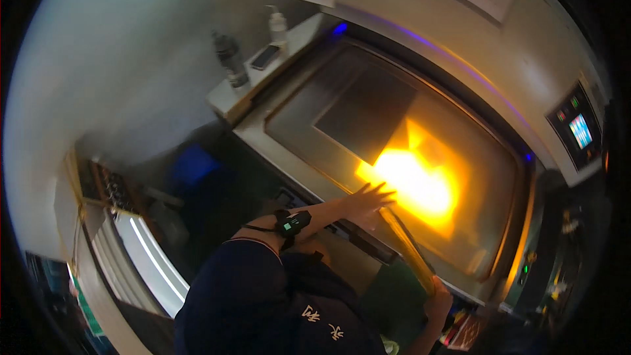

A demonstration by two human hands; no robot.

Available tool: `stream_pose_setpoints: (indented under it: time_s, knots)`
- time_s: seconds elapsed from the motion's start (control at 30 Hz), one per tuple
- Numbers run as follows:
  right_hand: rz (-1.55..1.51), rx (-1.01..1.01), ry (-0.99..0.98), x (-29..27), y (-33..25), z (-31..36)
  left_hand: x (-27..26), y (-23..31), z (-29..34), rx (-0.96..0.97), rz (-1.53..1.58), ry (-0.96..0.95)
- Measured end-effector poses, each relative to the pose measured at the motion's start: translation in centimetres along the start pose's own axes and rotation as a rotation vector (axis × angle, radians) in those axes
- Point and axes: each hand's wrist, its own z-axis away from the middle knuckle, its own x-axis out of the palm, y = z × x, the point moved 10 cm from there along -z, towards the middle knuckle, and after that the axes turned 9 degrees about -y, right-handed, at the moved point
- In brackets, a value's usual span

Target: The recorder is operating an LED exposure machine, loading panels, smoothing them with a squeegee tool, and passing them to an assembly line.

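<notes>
My left hand [368, 202] reaches over the near edge of a flat machine bed with its fingers spread. It lies beside the far end of a long, thin strip-like piece [409, 246], which looks yellow in the glow; whether the hand touches it, I cannot tell. My right hand [438, 299] is closed round the near end of that piece, by the bed's front right corner. The piece slants across the bed's front edge. A dark rectangular sheet [368, 113] lies on the bed, just beyond a very bright yellow patch of light [417, 184] that washes out the surface there.
A raised rim borders the machine bed [486, 223]. A ledge at the back left holds a dark bottle [230, 59], a phone [265, 57] and a white pump bottle [277, 25]. On the right is a control panel with a lit screen [581, 131]. A blue object [195, 165] stands low left.
</notes>
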Motion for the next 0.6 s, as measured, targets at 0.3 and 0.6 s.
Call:
stream_pose_setpoints:
  time_s: [0.3, 0.6]
  knots:
    - [0.180, -0.514, -0.201, 14.2, -19.9, -21.7, -0.9, -20.0, 13.0, -0.516, -0.244, -0.631]
    - [0.096, -0.306, -0.245, 6.9, -27.6, -48.9, -15.0, -42.4, -2.5, -0.570, -0.002, -0.541]
